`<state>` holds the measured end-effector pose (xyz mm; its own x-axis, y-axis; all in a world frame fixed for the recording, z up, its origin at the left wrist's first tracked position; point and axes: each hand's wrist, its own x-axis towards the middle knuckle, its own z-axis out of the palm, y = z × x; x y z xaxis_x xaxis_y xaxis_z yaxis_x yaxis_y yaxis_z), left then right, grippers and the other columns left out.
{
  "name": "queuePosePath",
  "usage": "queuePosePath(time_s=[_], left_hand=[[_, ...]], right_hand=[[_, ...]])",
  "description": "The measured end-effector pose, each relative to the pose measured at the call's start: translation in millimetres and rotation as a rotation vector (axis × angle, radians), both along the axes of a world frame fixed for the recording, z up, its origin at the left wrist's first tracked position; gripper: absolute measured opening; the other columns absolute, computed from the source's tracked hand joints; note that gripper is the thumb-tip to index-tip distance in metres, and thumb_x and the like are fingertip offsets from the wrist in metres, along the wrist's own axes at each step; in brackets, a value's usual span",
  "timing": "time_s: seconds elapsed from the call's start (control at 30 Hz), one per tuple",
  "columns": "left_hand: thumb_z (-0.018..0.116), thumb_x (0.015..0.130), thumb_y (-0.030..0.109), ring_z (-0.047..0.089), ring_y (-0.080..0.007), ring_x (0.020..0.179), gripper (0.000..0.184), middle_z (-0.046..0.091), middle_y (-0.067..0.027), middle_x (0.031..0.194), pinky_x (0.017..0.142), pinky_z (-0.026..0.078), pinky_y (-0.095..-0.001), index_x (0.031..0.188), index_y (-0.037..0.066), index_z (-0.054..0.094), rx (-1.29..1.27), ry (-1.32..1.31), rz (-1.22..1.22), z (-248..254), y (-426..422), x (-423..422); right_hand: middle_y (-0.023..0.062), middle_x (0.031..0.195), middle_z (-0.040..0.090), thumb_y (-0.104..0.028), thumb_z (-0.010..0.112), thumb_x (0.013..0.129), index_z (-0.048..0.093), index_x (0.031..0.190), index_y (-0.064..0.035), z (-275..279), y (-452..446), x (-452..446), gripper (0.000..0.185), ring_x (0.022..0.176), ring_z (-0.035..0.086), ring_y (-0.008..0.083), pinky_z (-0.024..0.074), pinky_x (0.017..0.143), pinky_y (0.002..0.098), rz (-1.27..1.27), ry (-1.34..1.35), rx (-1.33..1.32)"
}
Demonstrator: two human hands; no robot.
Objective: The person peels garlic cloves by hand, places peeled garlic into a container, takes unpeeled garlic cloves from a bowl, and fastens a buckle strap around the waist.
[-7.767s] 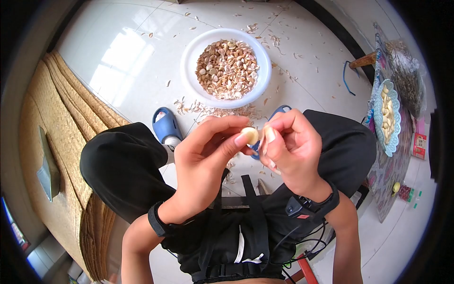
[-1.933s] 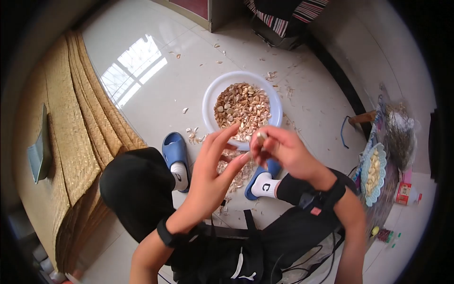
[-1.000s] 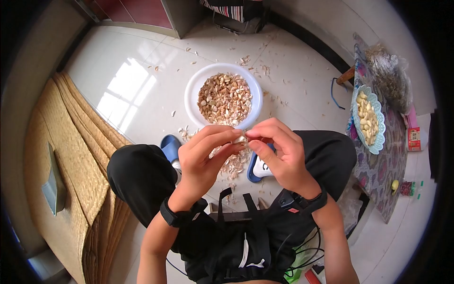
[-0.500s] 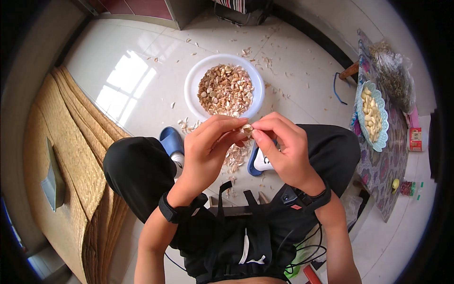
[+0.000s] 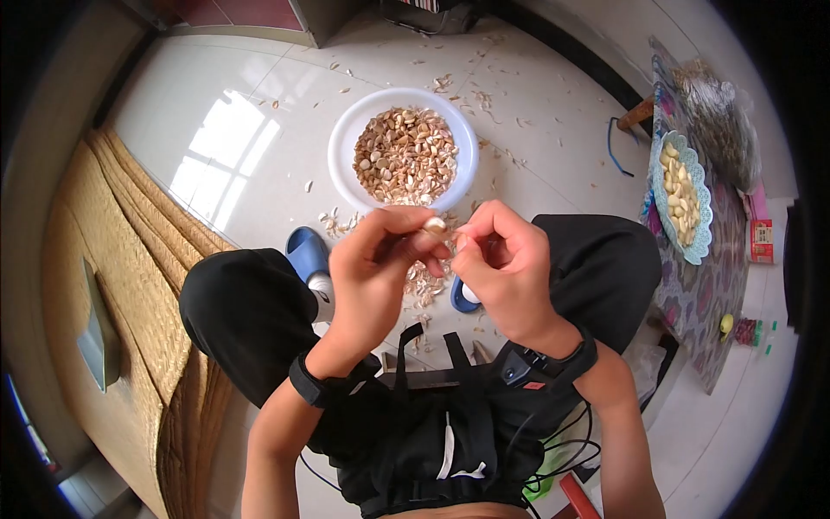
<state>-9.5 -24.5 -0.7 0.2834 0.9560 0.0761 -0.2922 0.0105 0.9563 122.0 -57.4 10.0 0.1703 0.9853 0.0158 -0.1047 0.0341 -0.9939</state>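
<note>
Cream-white, the clove (image 5: 435,225) is gripped at the fingertips of our left hand (image 5: 367,272). Our right hand (image 5: 512,275) is just to the right, fingers curled and thumb drawn in toward the forefinger; we cannot tell whether any skin is caught there. So the clove lies between the hands, in the left one's grip, with the right fingertips just beside it. Its long axis seems to run left to right, though our fingers hide part of it.

On the far side of our fingertips we see the white bowl (image 5: 341,169), brown-skinned cloves (image 5: 402,154) heaped inside. Papery husks (image 5: 424,287) litter the floor (image 5: 553,164) between our blue slippers (image 5: 304,251). Our knees (image 5: 233,290) stand left and right, with room for both hands between.

Past the right knee, a scalloped blue dish (image 5: 699,246) of pale cloves (image 5: 679,192) stretches near to far on a patterned cloth (image 5: 711,298); our right hand is the nearer. Woven mats (image 5: 112,259) edge the floor at left, well apart from us.
</note>
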Motion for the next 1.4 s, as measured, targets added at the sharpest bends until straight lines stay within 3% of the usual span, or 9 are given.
queuePosePath(time_s=[0.13, 0.23, 0.43, 0.53, 0.57, 0.9, 1.17, 1.4], left_hand=[[0.054, 0.082, 0.002, 0.056, -0.0161, 0.069, 0.015, 0.058, -0.0156, 0.089, 0.057, 0.045, -0.0245, 0.096, -0.003, 0.053, -0.352, -0.268, 0.004, 4, 10, -7], [0.052, 0.085, 0.006, 0.054, -0.0148, 0.071, 0.018, 0.057, -0.0149, 0.092, 0.060, 0.043, -0.0246, 0.101, -0.001, 0.052, -0.333, -0.457, -0.002, -5, 18, -13], [0.048, 0.087, 0.010, 0.053, -0.0141, 0.070, 0.023, 0.057, -0.0138, 0.090, 0.062, 0.043, -0.0244, 0.108, 0.000, 0.052, -0.391, -0.465, -0.160, 1, 15, -16], [0.049, 0.088, 0.010, 0.053, -0.0138, 0.068, 0.022, 0.058, -0.0132, 0.086, 0.060, 0.044, -0.0241, 0.106, -0.001, 0.053, -0.421, -0.443, -0.200, 2, 12, -16], [0.049, 0.087, 0.009, 0.053, -0.0136, 0.068, 0.021, 0.058, -0.0130, 0.086, 0.060, 0.044, -0.0241, 0.105, -0.001, 0.054, -0.424, -0.432, -0.213, 2, 11, -16], [0.054, 0.083, 0.002, 0.054, -0.0121, 0.067, 0.016, 0.058, -0.0100, 0.082, 0.057, 0.045, -0.0237, 0.098, -0.004, 0.056, -0.375, -0.231, -0.109, 1, -1, -3], [0.052, 0.081, -0.007, 0.055, -0.0139, 0.068, 0.014, 0.057, -0.0129, 0.089, 0.055, 0.047, -0.0244, 0.095, -0.006, 0.054, 0.010, -0.004, 0.008, -2, -5, 2], [0.049, 0.080, -0.013, 0.057, -0.0149, 0.074, 0.011, 0.059, -0.0144, 0.091, 0.062, 0.051, -0.0251, 0.090, -0.008, 0.053, 0.345, 0.266, 0.144, -6, -9, 4]], right_hand=[[0.0005, 0.059, 0.049, 0.003, 0.058, 0.069, 0.047, 0.069, -0.0011, -1, -4, 4, 0.012, 0.051, 0.044, 0.0028, 0.0340, 0.044, 0.0194, 0.044, -0.181, 0.060], [0.0033, 0.060, 0.049, 0.002, 0.058, 0.068, 0.047, 0.069, -0.0006, 7, -2, 6, 0.011, 0.050, 0.047, 0.0079, 0.0359, 0.044, 0.0223, 0.101, -0.337, 0.149], [0.0083, 0.066, 0.051, -0.001, 0.058, 0.073, 0.051, 0.073, 0.0009, 6, 11, 19, 0.007, 0.054, 0.052, 0.0147, 0.0411, 0.049, 0.0250, 0.405, -0.710, 0.177], [0.0079, 0.070, 0.054, -0.001, 0.058, 0.075, 0.055, 0.079, 0.0007, 19, 12, 15, 0.005, 0.057, 0.054, 0.0133, 0.0424, 0.052, 0.0234, 0.184, -0.454, 0.098], [0.0067, 0.073, 0.055, -0.002, 0.057, 0.077, 0.057, 0.084, 0.0003, 13, 14, 18, 0.008, 0.059, 0.055, 0.0112, 0.0429, 0.053, 0.0219, 0.157, -0.386, 0.179], [0.0052, 0.077, 0.054, -0.003, 0.056, 0.080, 0.056, 0.088, 0.0029, 7, 9, 19, 0.009, 0.066, 0.054, 0.0070, 0.0438, 0.058, 0.0199, 0.170, -0.222, 0.135], [0.0042, 0.083, 0.056, -0.004, 0.053, 0.084, 0.055, 0.092, 0.0043, 12, 5, 14, 0.012, 0.070, 0.053, 0.0070, 0.0445, 0.065, 0.0205, 0.242, 0.281, -0.072], [0.0035, 0.079, 0.057, -0.003, 0.054, 0.084, 0.055, 0.093, 0.0049, 10, 1, 3, 0.013, 0.068, 0.051, 0.0048, 0.0437, 0.060, 0.0189, 0.176, 0.335, -0.099]])
